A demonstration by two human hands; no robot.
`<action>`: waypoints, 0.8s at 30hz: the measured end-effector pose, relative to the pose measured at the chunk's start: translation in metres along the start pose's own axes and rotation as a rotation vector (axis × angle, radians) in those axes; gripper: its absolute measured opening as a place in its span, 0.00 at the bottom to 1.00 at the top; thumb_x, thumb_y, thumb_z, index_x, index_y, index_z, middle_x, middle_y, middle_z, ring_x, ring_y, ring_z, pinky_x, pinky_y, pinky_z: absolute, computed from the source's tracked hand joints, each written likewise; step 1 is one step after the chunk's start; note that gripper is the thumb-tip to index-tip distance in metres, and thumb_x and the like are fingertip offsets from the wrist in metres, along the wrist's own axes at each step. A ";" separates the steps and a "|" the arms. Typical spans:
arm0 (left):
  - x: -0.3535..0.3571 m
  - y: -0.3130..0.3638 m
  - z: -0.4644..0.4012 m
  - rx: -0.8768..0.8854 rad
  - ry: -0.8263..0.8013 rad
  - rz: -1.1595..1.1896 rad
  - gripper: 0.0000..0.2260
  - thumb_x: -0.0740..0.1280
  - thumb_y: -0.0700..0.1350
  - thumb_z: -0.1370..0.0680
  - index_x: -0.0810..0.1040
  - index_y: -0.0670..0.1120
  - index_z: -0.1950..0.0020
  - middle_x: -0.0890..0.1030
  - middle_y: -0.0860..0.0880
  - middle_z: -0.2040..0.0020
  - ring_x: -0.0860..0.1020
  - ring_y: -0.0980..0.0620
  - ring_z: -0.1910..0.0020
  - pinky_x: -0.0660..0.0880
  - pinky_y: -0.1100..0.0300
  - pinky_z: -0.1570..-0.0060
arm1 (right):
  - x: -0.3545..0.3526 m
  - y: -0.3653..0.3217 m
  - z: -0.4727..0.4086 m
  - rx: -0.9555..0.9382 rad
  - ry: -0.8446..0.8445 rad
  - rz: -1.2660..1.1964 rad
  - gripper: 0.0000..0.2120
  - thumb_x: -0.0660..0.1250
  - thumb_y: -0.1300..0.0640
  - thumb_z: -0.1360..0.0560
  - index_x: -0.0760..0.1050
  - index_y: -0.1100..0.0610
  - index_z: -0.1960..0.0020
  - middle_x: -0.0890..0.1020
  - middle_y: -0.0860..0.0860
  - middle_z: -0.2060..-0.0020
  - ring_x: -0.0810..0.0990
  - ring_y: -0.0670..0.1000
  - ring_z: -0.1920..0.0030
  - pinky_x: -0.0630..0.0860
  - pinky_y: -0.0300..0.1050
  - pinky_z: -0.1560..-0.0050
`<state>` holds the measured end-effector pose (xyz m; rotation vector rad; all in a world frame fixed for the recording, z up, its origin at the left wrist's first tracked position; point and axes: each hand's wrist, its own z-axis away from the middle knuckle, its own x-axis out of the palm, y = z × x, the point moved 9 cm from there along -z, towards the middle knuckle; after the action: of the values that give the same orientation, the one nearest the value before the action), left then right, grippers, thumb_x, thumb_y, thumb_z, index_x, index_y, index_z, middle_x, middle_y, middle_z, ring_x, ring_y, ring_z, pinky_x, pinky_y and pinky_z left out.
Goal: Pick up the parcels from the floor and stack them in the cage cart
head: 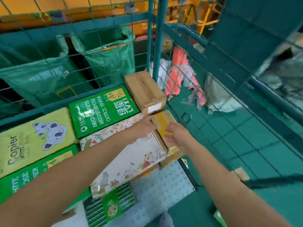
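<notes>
Several boxes already fill the cage cart [157,51], and both hands, left hand [144,128] and right hand [177,136], fingers spread, settle a small taped parcel [161,122] at its right edge, floor stock unseen.

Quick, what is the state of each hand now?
Left hand: open, fingers straight, touching the brown taped box.
Right hand: open, fingers spread over the same box; contact cannot be told.
</notes>
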<state>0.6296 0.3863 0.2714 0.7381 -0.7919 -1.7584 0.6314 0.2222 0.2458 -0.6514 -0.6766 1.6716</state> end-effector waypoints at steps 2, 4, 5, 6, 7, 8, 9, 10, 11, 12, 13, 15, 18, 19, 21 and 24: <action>0.012 -0.002 0.020 0.025 -0.031 0.074 0.23 0.65 0.42 0.15 0.64 0.50 0.21 0.75 0.45 0.35 0.75 0.46 0.41 0.74 0.56 0.45 | -0.006 0.008 0.029 -0.026 0.028 -0.085 0.22 0.64 0.53 0.16 0.67 0.52 0.23 0.79 0.52 0.37 0.81 0.54 0.44 0.78 0.50 0.44; 0.036 -0.008 0.038 0.060 -0.103 0.052 0.22 0.63 0.44 0.14 0.64 0.50 0.21 0.74 0.46 0.28 0.76 0.49 0.39 0.77 0.61 0.49 | -0.018 0.029 0.065 -0.051 0.079 -0.188 0.19 0.63 0.53 0.16 0.70 0.52 0.25 0.80 0.54 0.38 0.81 0.55 0.45 0.78 0.51 0.41; 0.046 -0.011 0.043 0.061 -0.123 0.004 0.22 0.64 0.46 0.15 0.65 0.52 0.21 0.74 0.47 0.26 0.77 0.51 0.39 0.77 0.61 0.49 | -0.023 0.039 0.079 -0.055 0.097 -0.234 0.17 0.63 0.53 0.15 0.71 0.53 0.27 0.80 0.54 0.40 0.81 0.54 0.47 0.77 0.50 0.43; 0.061 -0.010 0.050 0.065 -0.153 -0.047 0.23 0.66 0.49 0.16 0.65 0.54 0.21 0.74 0.47 0.27 0.78 0.52 0.39 0.77 0.60 0.48 | -0.030 0.051 0.097 -0.060 0.121 -0.272 0.15 0.63 0.53 0.15 0.72 0.52 0.30 0.81 0.54 0.42 0.81 0.54 0.49 0.77 0.48 0.45; 0.073 -0.009 0.057 0.065 -0.176 -0.077 0.24 0.67 0.52 0.17 0.66 0.55 0.22 0.74 0.48 0.27 0.77 0.51 0.38 0.77 0.58 0.44 | -0.035 0.061 0.110 -0.061 0.132 -0.300 0.13 0.63 0.52 0.16 0.73 0.52 0.32 0.80 0.54 0.42 0.81 0.53 0.50 0.77 0.48 0.47; 0.092 -0.007 0.066 0.067 -0.209 -0.126 0.25 0.68 0.54 0.17 0.65 0.55 0.21 0.74 0.48 0.27 0.77 0.50 0.36 0.77 0.55 0.41 | -0.046 0.075 0.128 -0.067 0.171 -0.312 0.11 0.64 0.52 0.16 0.74 0.51 0.34 0.80 0.54 0.41 0.81 0.53 0.50 0.77 0.47 0.48; 0.107 -0.005 0.073 0.070 -0.224 -0.171 0.26 0.67 0.55 0.17 0.65 0.56 0.21 0.73 0.48 0.27 0.77 0.48 0.34 0.76 0.54 0.39 | -0.054 0.086 0.144 -0.068 0.193 -0.320 0.10 0.64 0.51 0.16 0.74 0.51 0.36 0.80 0.54 0.39 0.81 0.53 0.49 0.77 0.47 0.47; 0.120 -0.004 0.079 0.068 -0.235 -0.215 0.25 0.67 0.55 0.17 0.65 0.56 0.22 0.73 0.49 0.27 0.77 0.48 0.35 0.76 0.54 0.39 | -0.063 0.098 0.159 -0.063 0.228 -0.326 0.09 0.64 0.50 0.16 0.74 0.51 0.37 0.80 0.54 0.39 0.81 0.54 0.47 0.78 0.48 0.46; 0.139 -0.003 0.087 0.069 -0.258 -0.250 0.24 0.67 0.56 0.17 0.66 0.56 0.22 0.73 0.49 0.28 0.77 0.49 0.35 0.76 0.54 0.41 | -0.075 0.112 0.176 -0.057 0.272 -0.351 0.08 0.63 0.50 0.15 0.74 0.50 0.38 0.80 0.54 0.39 0.82 0.54 0.46 0.79 0.49 0.43; 0.154 -0.003 0.092 0.079 -0.280 -0.276 0.24 0.67 0.56 0.18 0.67 0.57 0.23 0.73 0.49 0.28 0.78 0.49 0.36 0.76 0.56 0.42 | -0.085 0.124 0.188 -0.053 0.308 -0.360 0.07 0.63 0.50 0.15 0.74 0.50 0.40 0.80 0.54 0.39 0.82 0.55 0.43 0.78 0.51 0.39; 0.173 -0.003 0.098 0.089 -0.314 -0.301 0.23 0.67 0.56 0.18 0.67 0.56 0.23 0.73 0.49 0.28 0.78 0.49 0.36 0.75 0.56 0.42 | -0.097 0.135 0.202 -0.048 0.342 -0.371 0.06 0.63 0.50 0.16 0.75 0.49 0.42 0.80 0.54 0.38 0.81 0.56 0.41 0.77 0.53 0.36; 0.215 -0.002 0.110 0.113 -0.391 -0.350 0.22 0.66 0.54 0.17 0.68 0.54 0.23 0.74 0.49 0.28 0.78 0.46 0.35 0.74 0.55 0.39 | -0.123 0.162 0.229 -0.043 0.426 -0.434 0.04 0.64 0.50 0.16 0.75 0.49 0.45 0.81 0.54 0.39 0.81 0.56 0.41 0.77 0.53 0.35; 0.279 -0.007 0.125 0.113 -0.505 -0.426 0.20 0.66 0.53 0.17 0.71 0.53 0.25 0.75 0.51 0.29 0.77 0.46 0.34 0.73 0.53 0.35 | -0.160 0.202 0.263 -0.022 0.531 -0.545 0.10 0.65 0.49 0.17 0.76 0.52 0.39 0.81 0.54 0.40 0.81 0.56 0.43 0.79 0.51 0.40; 0.296 -0.009 0.127 0.114 -0.539 -0.457 0.20 0.67 0.54 0.17 0.72 0.53 0.26 0.75 0.53 0.29 0.78 0.47 0.35 0.74 0.52 0.34 | -0.169 0.213 0.271 -0.018 0.549 -0.593 0.13 0.65 0.49 0.17 0.75 0.53 0.35 0.82 0.54 0.40 0.82 0.56 0.42 0.79 0.50 0.43; 0.332 -0.013 0.132 0.123 -0.596 -0.501 0.18 0.67 0.55 0.18 0.73 0.55 0.28 0.76 0.54 0.30 0.79 0.49 0.37 0.75 0.52 0.34 | -0.186 0.234 0.291 -0.011 0.587 -0.671 0.18 0.65 0.49 0.17 0.74 0.55 0.31 0.81 0.55 0.38 0.81 0.57 0.39 0.79 0.48 0.47; 0.396 -0.016 0.143 0.132 -0.684 -0.578 0.18 0.68 0.56 0.19 0.74 0.55 0.29 0.77 0.55 0.32 0.80 0.51 0.39 0.76 0.53 0.35 | -0.221 0.271 0.327 -0.003 0.658 -0.780 0.15 0.64 0.49 0.16 0.75 0.54 0.32 0.81 0.54 0.39 0.81 0.57 0.38 0.79 0.48 0.48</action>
<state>0.3950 0.0372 0.3001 0.4622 -1.2398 -2.5618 0.2558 -0.0719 0.2838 -0.7571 -0.3693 0.6727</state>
